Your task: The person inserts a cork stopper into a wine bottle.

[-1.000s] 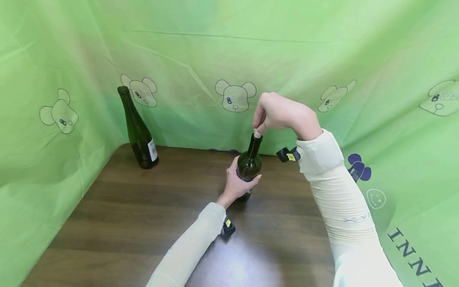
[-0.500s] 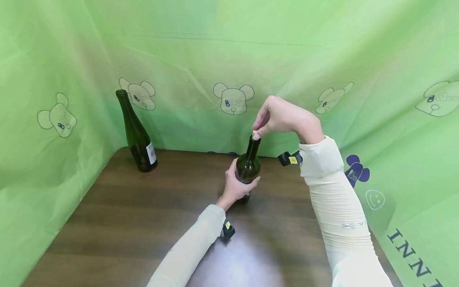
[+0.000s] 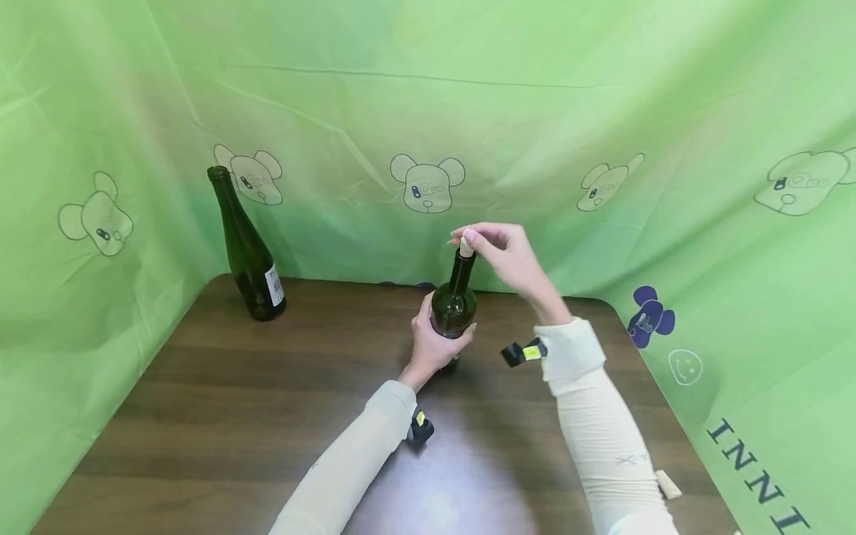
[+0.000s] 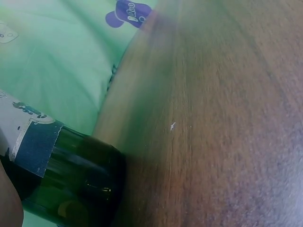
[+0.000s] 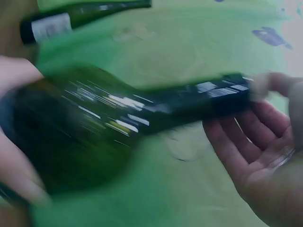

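A dark green wine bottle stands upright on the table, and its base with part of a label shows in the left wrist view. My left hand grips the bottle round its body, below the shoulder. A pale cork sits upright in the bottle's mouth, its upper part sticking out. My right hand pinches the cork near its top from the right side, with thumb and forefinger at it. The blurred right wrist view shows the right hand's other fingers spread beside the bottle neck.
Another green bottle, taller and slimmer, stands at the back left of the brown wooden table. A second pale cork lies on the table beside the right forearm. Green printed cloth encloses the table's back and sides.
My right hand has dropped and turned from above the cork to its right side, with the wrist lower. The second cork has come into view by the forearm. My left hand keeps its grip.
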A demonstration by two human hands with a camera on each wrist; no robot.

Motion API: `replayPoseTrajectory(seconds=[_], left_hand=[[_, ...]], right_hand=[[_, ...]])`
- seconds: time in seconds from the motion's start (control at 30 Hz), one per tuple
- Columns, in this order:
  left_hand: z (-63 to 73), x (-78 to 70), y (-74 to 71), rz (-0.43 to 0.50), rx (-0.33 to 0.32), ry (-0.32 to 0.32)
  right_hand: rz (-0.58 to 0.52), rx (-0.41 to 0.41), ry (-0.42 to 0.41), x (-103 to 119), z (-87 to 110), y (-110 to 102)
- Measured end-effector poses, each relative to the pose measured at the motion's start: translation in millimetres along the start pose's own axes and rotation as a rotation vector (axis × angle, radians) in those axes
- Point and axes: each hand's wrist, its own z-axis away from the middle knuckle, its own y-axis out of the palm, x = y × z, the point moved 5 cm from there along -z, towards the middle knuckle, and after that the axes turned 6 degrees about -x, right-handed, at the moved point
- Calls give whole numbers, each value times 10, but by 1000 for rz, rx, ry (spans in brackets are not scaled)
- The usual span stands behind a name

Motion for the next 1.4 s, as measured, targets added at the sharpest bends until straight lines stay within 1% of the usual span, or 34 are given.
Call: replayPoseTrajectory(seconds=[0.07,0.13,0.2,0.27,0.33,0.4,0.63,0.87,1.0,1.07,1.23,1.3,1.4], left_hand=[[-15,2,-2,1,-6,9],[-28,5,-2,-5,-6,10],[-34,11,-3,-20,1,-4],[-30,18,-7,-40,9,-23],[-20,14,-12,-55,16,-36],[-5,12,-19,-67,18,-46],[11,22,-44,-60,-7,-71],[0,21,-29,-62,-33,-44],[-11,21,-30,-76,-28,-49],[-12,29,-29,-85,-20,-58],[-14,32,-36,-97,-23,-60],[-13,34,-37,-100,-31,-60],[-9,39,-30,-95,-36,-59]], right_hand=[[-154,-19,26,-132,32,148],[-299,-34,84,-233,48,292],[-397,-77,142,-303,47,408],[-451,-138,190,-358,42,487],[-458,-191,209,-391,35,537],[-452,-216,209,-416,30,569],[-471,-196,186,-432,-16,621],[-484,-183,152,-400,-62,618],[-478,-199,134,-429,-60,621],[-466,-213,107,-438,-56,614],[-440,-242,7,-401,-66,592],[-441,-248,-13,-383,-79,590],[-440,-266,-19,-372,-93,586]])
